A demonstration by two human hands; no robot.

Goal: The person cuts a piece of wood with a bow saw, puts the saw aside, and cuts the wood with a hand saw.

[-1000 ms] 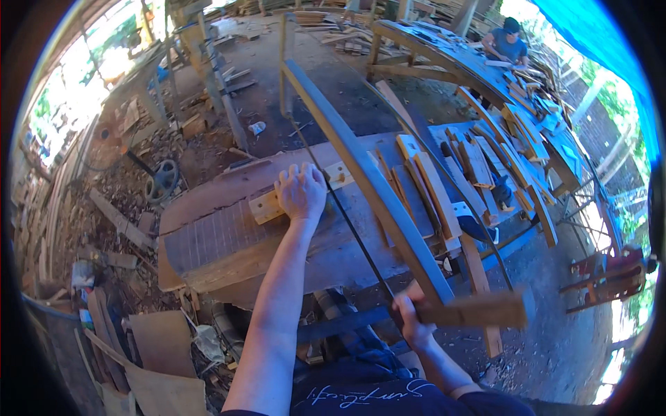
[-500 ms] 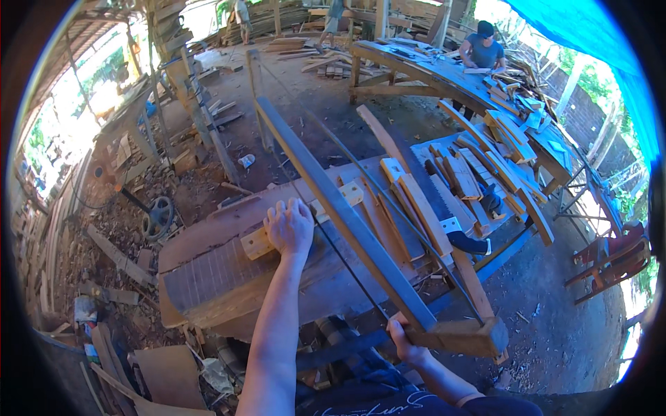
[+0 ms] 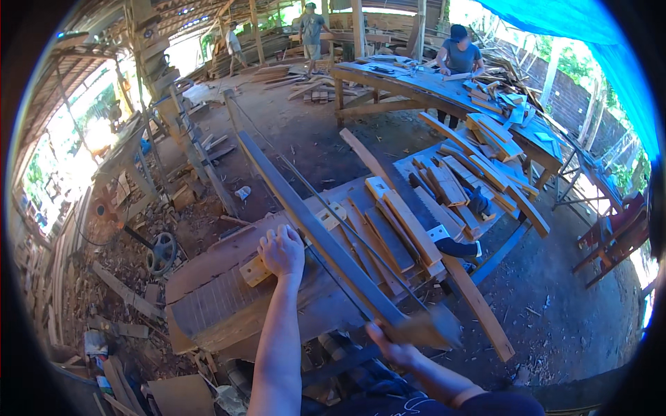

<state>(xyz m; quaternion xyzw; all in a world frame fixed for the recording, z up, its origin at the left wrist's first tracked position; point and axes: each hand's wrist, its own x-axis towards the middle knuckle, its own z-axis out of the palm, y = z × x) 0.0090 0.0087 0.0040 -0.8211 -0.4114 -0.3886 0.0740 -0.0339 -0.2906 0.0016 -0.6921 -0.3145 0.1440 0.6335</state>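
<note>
My left hand [image 3: 282,251] presses down with curled fingers on a light wooden bar [image 3: 255,272] that lies across the bench [image 3: 201,267]. The bar's far end, with dark holes, shows beyond a large wooden frame saw [image 3: 312,222]. My right hand [image 3: 392,347] is wrapped round the saw's near end, which is blurred by motion. The saw slants over the bench from near right to far left, its thin blade crossing the bar just right of my left hand. The exact point of contact is hard to make out.
Right of the saw lie several wooden pieces [image 3: 416,232] and a handsaw with a black handle [image 3: 458,246]. A long board [image 3: 479,308] juts past the bench. A person [image 3: 459,59] works at a blue-topped table [image 3: 416,80]. Scraps and a handwheel [image 3: 161,254] lie left.
The frame saw and my right hand have moved forward and to the left across the bar. My left hand stays on the bar. The view has tilted up a little.
</note>
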